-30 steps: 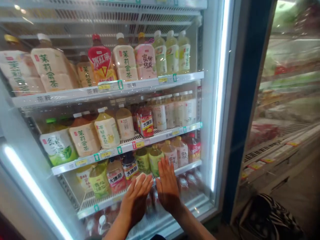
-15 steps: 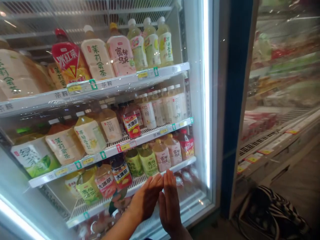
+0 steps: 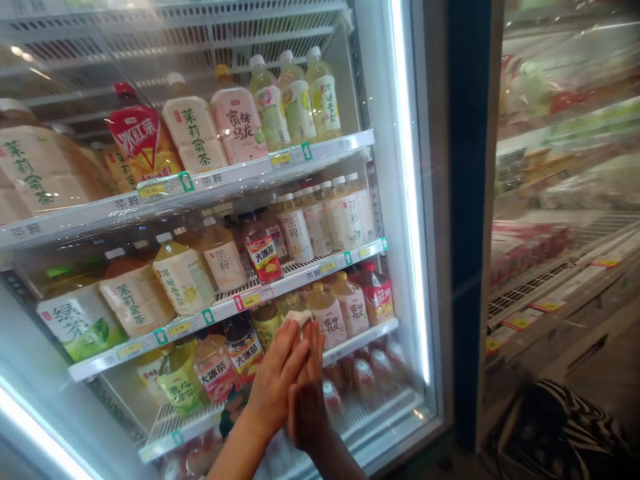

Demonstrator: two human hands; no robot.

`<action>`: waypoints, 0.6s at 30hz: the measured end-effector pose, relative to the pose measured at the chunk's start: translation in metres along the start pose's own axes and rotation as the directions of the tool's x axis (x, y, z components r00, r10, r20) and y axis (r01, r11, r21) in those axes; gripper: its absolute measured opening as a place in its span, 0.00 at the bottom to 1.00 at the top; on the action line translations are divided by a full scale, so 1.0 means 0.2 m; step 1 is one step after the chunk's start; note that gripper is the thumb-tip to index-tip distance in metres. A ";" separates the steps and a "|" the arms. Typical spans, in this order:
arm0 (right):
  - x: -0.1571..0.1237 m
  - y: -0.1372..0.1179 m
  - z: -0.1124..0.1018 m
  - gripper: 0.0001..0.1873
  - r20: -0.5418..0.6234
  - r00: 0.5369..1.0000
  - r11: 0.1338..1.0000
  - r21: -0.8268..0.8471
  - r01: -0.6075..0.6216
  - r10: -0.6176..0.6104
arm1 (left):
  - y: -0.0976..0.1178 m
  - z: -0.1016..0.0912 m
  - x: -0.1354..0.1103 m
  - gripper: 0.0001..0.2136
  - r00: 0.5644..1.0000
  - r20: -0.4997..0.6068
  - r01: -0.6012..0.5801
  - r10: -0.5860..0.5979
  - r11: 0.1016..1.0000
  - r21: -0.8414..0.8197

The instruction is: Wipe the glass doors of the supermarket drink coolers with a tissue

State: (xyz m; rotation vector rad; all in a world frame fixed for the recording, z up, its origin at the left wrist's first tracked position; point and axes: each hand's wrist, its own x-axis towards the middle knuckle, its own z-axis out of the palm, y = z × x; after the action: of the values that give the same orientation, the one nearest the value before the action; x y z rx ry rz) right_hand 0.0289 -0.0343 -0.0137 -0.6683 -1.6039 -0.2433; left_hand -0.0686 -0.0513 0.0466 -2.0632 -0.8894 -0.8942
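My left hand (image 3: 275, 377) reaches up from the lower left with its back toward me. Its fingers are together, over a small pale cloth or tissue (image 3: 299, 317) that shows at the fingertips. Close against it on the right is a darker hand (image 3: 311, 393), seemingly my right hand, with fingers stretched upward; a reflection in the glass cannot be ruled out. Both are in front of a lit drinks fridge (image 3: 415, 267). Behind the fingers stand a green-labelled tea bottle (image 3: 267, 321) and a pink-labelled bottle (image 3: 327, 320), partly covered.
Fridge shelves (image 3: 235, 170) hold rows of bottled teas. Round-topped bottles or cans (image 3: 363, 373) stand on the fridge's bottom level. A dark blue post (image 3: 473, 220) separates it from an open shelf display (image 3: 555, 253) on the right. A striped black-and-white bundle (image 3: 565, 427) lies low at right.
Both hands have shifted left and slightly upward across the fridge front. They now lie closer together, and the pale piece shows at the fingertips. The view has shifted slightly.
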 end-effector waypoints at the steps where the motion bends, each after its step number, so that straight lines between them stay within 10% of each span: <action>1: 0.09 -0.02 0.00 0.36 -0.001 0.999 0.998 0.046 -0.043 0.043 | -0.03 -0.04 0.03 0.28 0.999 -0.028 0.022 -0.023 1.000 -0.012; 8: 0.31 -0.08 0.15 0.38 -0.125 0.985 0.991 0.066 -0.115 0.123 | -0.12 -0.37 0.06 0.33 0.998 -0.032 0.057 -0.054 0.994 0.098; 12: 0.31 0.05 0.16 0.39 -0.127 0.990 0.997 -0.053 0.057 -0.064 | -0.19 -0.61 -0.11 0.34 0.997 -0.006 0.069 -0.071 0.953 0.296; 18: 0.76 -0.08 0.13 0.44 -0.188 0.949 0.967 -0.055 0.247 -0.253 | -0.44 -0.86 -0.07 0.36 0.965 -0.209 0.240 -0.161 0.863 0.445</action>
State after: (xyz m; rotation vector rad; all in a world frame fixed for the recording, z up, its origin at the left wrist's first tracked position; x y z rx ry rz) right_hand -0.0036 0.0078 0.1328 -0.4478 -1.4971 -0.5064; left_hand -0.1984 -0.1479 0.1518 -1.4781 -1.1195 -0.8444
